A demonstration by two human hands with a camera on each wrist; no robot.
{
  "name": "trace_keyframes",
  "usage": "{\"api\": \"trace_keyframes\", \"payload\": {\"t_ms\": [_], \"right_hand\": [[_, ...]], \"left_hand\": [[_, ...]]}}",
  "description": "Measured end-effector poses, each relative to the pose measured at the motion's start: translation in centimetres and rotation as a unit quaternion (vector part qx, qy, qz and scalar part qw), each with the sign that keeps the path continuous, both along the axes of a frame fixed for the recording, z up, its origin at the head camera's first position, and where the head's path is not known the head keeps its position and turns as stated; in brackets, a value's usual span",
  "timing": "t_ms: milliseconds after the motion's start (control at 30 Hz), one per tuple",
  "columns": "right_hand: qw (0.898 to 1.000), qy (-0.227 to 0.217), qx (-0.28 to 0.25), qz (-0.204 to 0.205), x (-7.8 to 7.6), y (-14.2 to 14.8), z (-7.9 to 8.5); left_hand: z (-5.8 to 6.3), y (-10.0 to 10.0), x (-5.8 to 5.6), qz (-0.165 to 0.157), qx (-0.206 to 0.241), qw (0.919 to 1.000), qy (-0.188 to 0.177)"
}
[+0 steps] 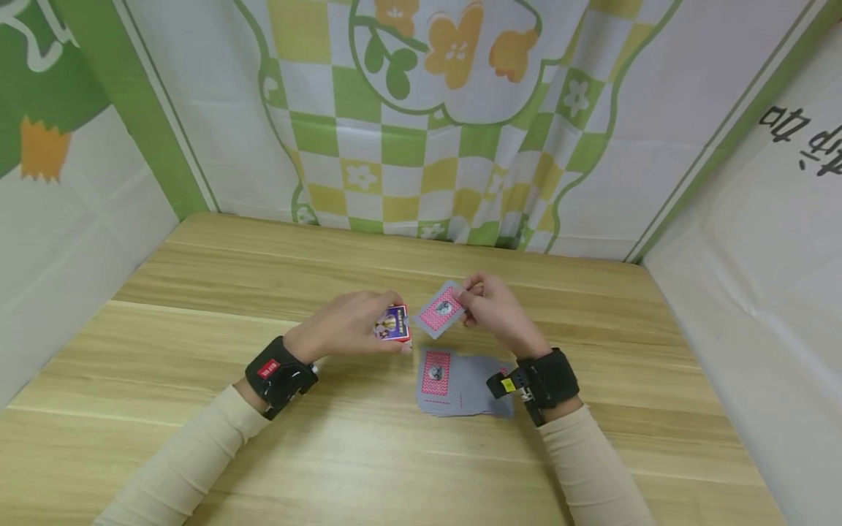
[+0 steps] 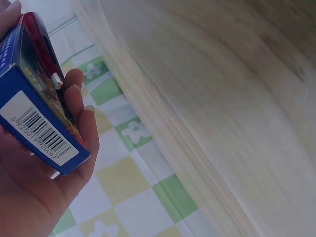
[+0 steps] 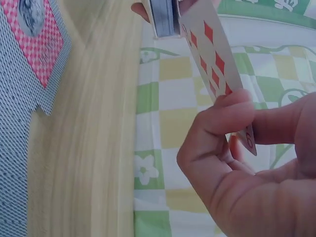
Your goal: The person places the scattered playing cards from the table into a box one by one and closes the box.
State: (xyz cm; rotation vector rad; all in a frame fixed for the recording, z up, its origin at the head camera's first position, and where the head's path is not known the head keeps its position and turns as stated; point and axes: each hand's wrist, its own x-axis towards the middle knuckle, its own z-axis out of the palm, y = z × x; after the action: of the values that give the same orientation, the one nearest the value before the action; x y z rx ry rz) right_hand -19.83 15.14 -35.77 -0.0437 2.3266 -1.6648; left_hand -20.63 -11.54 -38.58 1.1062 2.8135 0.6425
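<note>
My left hand (image 1: 358, 321) grips a card box (image 1: 392, 324), blue with a red edge; a barcode shows on its end in the left wrist view. Between thumb and fingers, my right hand (image 1: 496, 307) pinches a playing card (image 1: 441, 309) with a red patterned back. Its face, with red diamonds, shows in the right wrist view, where the card's far end is close beside the box's end (image 3: 164, 19). Grey card edges are visible inside that end. Below the hands, a spread pile of playing cards (image 1: 460, 383) lies face down on the table, partly behind the right wrist strap.
The wooden table (image 1: 316, 453) is bounded at the back by a green and yellow checked curtain (image 1: 421, 146). White cloth walls stand at the left (image 1: 85, 241) and right (image 1: 743, 234). Black straps with cameras are on both wrists.
</note>
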Motion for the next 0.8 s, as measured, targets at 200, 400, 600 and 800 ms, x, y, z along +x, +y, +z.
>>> {"api": "trace_keyframes", "payload": {"t_ms": [200, 400, 600, 800], "right_hand": [[1.0, 0.01, -0.008, -0.005, 0.0, -0.3, -0.5], [1.0, 0.004, -0.016, -0.017, 0.1, -0.4, -0.6], [1.0, -0.001, -0.023, 0.009, 0.3, -1.2, -0.7], [0.999, -0.02, -0.014, 0.046, 0.7, -2.2, -1.0]], "left_hand": [[-0.1, 0.2, 0.0, -0.006, 0.008, 0.9999, -0.009], [0.1, 0.2, 0.0, -0.004, 0.017, 0.9995, -0.025], [0.2, 0.3, -0.1, 0.013, 0.017, 0.9996, -0.02], [0.0, 0.2, -0.3, 0.007, 0.017, 0.9998, -0.009]]}}
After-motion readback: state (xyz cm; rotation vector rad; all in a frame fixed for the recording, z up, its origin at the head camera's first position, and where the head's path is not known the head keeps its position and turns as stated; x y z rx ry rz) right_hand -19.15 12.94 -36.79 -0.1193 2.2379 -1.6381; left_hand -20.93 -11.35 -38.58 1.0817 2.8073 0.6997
